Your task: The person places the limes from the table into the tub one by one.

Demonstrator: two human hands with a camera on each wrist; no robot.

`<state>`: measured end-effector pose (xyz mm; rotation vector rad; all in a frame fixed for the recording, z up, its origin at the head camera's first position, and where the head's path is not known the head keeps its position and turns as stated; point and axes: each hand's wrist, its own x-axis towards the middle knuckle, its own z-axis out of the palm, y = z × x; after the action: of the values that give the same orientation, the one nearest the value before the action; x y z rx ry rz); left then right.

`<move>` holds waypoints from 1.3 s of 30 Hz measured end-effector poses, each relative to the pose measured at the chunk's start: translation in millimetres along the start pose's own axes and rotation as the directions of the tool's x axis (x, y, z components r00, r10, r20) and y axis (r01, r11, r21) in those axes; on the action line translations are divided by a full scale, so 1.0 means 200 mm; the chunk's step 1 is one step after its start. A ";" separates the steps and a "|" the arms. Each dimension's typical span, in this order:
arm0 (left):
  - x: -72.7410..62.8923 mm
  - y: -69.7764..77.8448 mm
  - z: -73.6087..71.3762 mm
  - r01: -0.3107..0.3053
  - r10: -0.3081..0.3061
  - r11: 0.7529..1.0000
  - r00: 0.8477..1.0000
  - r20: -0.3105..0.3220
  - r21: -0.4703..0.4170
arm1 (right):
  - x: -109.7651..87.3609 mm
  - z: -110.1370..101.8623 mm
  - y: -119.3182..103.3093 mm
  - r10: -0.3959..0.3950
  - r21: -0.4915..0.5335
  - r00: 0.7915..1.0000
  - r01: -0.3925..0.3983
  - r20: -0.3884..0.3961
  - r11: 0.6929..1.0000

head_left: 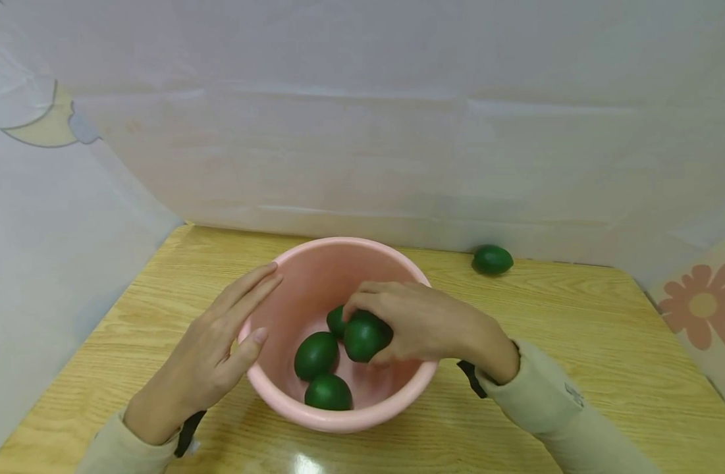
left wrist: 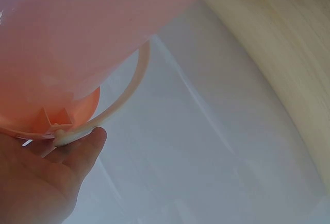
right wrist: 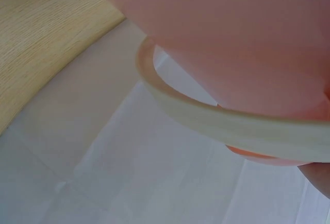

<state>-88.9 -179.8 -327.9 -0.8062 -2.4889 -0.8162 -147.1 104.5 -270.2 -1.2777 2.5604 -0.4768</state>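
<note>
A pink bucket [head_left: 338, 421] stands on the table with several green limes in it. Inside it, my right hand [head_left: 433, 322] grips one lime [head_left: 367, 337] between fingers and thumb. Another lime [head_left: 335, 322] is partly hidden behind that one. Two more, a lime [head_left: 316, 355] and a nearer lime [head_left: 329, 393], lie at the left and front of the bucket's floor. My left hand [head_left: 214, 342] rests on the bucket's left rim with its fingers extended. In the left wrist view, the fingertips touch the rim beside the pale handle [left wrist: 121, 100].
A single lime [head_left: 492, 260] lies on the wooden table [head_left: 575, 329] at the back right, close to the pale sheet [head_left: 368, 151] hanging behind. More sheeting borders the left and right sides, printed with a moon [head_left: 51, 122] and a flower [head_left: 702, 305].
</note>
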 end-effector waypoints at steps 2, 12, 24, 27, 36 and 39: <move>0.00 0.00 0.00 -0.001 0.001 1.000 1.000 0.000 0.000 | 0.00 0.00 0.00 0.013 -0.004 1.000 -0.013 0.012 1.000; 0.00 0.00 0.00 -0.008 0.008 1.000 1.000 0.001 -0.005 | 0.00 0.00 0.00 0.006 -0.033 0.999 -0.004 0.046 0.999; 0.00 -0.01 0.00 -0.001 0.001 1.000 1.000 0.006 -0.016 | -0.01 0.00 0.00 -0.008 -0.027 1.000 0.009 0.020 1.000; 0.00 0.00 0.00 0.004 -0.004 1.000 1.000 0.006 -0.017 | -0.01 0.00 0.00 -0.020 -0.029 1.000 0.020 0.004 0.999; 0.00 -0.01 0.01 0.004 -0.004 1.000 1.000 0.006 -0.014 | -0.01 0.00 0.00 -0.043 -0.013 0.999 0.042 -0.033 0.999; 0.00 0.00 0.00 0.007 -0.007 1.000 1.000 0.009 -0.015 | -0.01 0.00 0.01 -0.058 0.000 0.997 0.058 -0.054 0.998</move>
<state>-89.8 -180.1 -328.4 -0.8086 -2.4979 -0.8366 -146.5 107.4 -271.0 -1.3601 2.5717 -0.5316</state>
